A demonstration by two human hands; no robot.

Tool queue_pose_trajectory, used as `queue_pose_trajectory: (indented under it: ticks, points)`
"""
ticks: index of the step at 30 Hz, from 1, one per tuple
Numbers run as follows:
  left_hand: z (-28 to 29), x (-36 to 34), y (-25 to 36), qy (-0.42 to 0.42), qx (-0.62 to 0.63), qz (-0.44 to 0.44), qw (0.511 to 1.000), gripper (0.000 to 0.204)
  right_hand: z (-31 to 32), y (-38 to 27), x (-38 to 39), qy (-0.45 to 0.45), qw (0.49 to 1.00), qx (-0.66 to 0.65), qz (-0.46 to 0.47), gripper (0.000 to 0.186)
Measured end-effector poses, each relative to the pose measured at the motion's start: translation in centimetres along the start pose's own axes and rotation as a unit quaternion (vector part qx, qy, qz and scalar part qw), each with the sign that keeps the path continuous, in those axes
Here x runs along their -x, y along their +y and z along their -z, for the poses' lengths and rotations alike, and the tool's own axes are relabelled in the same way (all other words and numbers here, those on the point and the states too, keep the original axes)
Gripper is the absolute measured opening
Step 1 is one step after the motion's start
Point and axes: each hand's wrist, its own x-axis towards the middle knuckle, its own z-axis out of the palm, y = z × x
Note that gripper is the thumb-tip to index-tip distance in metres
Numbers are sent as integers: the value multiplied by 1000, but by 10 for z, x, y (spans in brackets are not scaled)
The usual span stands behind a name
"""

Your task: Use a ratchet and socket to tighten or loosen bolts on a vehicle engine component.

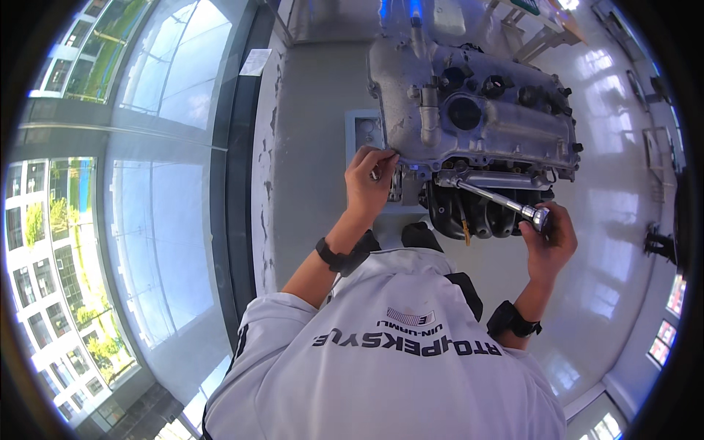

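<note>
My right hand is closed around the thick chrome end of a ratchet wrench. The tool's long shaft slants up and left, its far end over the front side of the engine. At the engine's near left corner, my left hand has thumb and forefinger pressed together against the cover's edge. A small shiny metal piece shows by its curled fingers; its kind is unclear. Beneath the wrench sit the black intake manifold and a yellow dipstick handle.
The engine's cover carries a round black oil cap and several black plugs. A grey framed stand shows beneath the engine's left side. Tall windows line the left, and a light wooden table stands at the far right.
</note>
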Motion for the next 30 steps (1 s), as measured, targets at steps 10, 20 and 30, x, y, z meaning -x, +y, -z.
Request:
queue_pose_trajectory:
  ticks: [10, 20, 30]
  points:
    - [17, -13, -9, -98, -45, -81, 991, 12, -1, 11, -5, 106, 987, -120, 13, 43]
    - [1, -137, 20, -243, -38, -172, 954, 24, -37, -6, -59, 229, 965, -113, -55, 40]
    - [-71, -229, 0, -506, 119, -297, 801, 33, -97, -85, -64, 353, 922, 63, -145, 46]
